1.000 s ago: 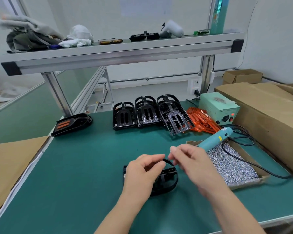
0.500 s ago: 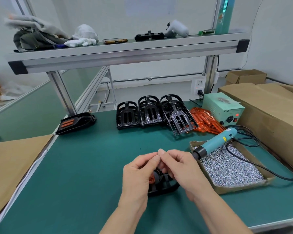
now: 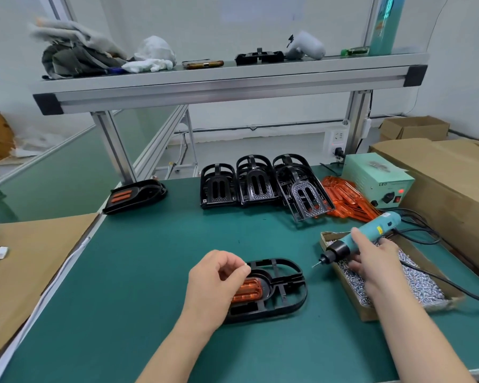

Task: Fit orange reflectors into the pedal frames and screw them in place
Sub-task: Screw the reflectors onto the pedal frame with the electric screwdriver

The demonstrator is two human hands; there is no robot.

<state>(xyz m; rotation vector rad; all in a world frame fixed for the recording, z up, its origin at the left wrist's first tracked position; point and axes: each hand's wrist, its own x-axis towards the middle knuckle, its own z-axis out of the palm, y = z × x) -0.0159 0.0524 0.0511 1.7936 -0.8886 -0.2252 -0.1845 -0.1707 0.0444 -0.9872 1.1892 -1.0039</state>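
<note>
Head view: the left hand (image 3: pixel 216 280) is over a flat black plastic pedal frame (image 3: pixel 285 288). Its forefinger and thumb pinch a tiny pale item (image 3: pixel 246 267), too small to identify. A ribbed orange reflector (image 3: pixel 246 293) sits in the frame beneath its fingers. Well apart, the right hand (image 3: pixel 371 261) grips a teal electric screwdriver (image 3: pixel 376 230) above a shallow cardboard tray (image 3: pixel 369 315) of silver screws (image 3: pixel 415 283).

Black pedal frame (image 3: pixel 284 286) lies flat; orange ribbed reflector (image 3: pixel 246 293) sits inside its left half.
</note>
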